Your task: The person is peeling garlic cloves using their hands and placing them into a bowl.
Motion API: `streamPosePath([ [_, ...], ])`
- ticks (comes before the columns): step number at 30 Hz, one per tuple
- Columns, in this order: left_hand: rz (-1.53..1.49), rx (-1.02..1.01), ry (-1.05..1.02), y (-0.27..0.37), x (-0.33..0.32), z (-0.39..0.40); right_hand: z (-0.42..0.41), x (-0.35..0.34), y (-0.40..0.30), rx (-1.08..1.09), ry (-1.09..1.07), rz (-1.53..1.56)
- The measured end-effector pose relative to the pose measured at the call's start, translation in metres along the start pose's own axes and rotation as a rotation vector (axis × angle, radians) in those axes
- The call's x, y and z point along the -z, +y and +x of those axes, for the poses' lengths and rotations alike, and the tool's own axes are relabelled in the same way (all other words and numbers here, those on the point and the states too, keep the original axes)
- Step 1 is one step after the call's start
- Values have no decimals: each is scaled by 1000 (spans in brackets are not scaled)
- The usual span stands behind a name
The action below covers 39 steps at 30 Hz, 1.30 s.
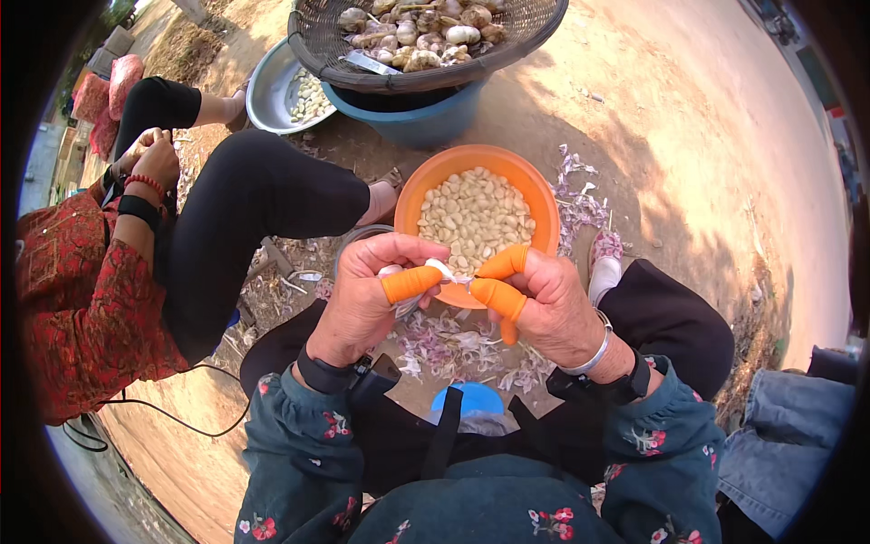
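Note:
My left hand (363, 299), with an orange finger cot on its thumb, grips a pale garlic clove (440, 267) between thumb and fingertips. Another whitish piece shows behind the thumb, partly hidden. On my right hand (550, 296), several fingers wear orange cots. Its thumb and a finger pinch a thin strip of garlic skin (463, 279) joined to the clove. Both hands hover over the near rim of an orange plastic basin (547, 224), which holds many peeled garlic cloves (476, 214).
Beyond the basin, a woven basket (316, 51) of garlic bulbs (435, 37) rests on a blue tub (414, 119). A metal basin (268, 95) holds more cloves. At left sits another person (102, 292). Garlic skins (448, 343) litter the ground near a blue round object (469, 400).

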<state>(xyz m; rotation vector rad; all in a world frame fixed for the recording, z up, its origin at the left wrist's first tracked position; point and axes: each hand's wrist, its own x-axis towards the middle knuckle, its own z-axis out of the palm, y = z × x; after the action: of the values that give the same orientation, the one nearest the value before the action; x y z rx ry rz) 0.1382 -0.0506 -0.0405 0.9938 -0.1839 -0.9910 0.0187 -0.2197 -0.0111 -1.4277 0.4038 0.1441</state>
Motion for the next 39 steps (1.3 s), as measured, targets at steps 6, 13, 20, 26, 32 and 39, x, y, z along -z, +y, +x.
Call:
streamPosePath([
  [6, 181, -49, 59, -3, -1, -3, 0, 8, 9, -72, 29, 221],
  [13, 435, -94, 80, -6, -5, -7, -2, 0, 7, 48, 8, 96],
  [20, 517, -73, 25, -5, -11, -8, 2, -8, 19, 25, 74, -37],
  [26, 590, -81, -80, 5, -12, -9, 4, -6, 29, 191, 98, -156],
  [32, 515, -26, -154, 3, -3, -8, 5, 1, 22, -17, -116, 77],
  [39, 355, 38, -209, 1, 0, -7, 4, 6, 8, -137, -240, 305],
])
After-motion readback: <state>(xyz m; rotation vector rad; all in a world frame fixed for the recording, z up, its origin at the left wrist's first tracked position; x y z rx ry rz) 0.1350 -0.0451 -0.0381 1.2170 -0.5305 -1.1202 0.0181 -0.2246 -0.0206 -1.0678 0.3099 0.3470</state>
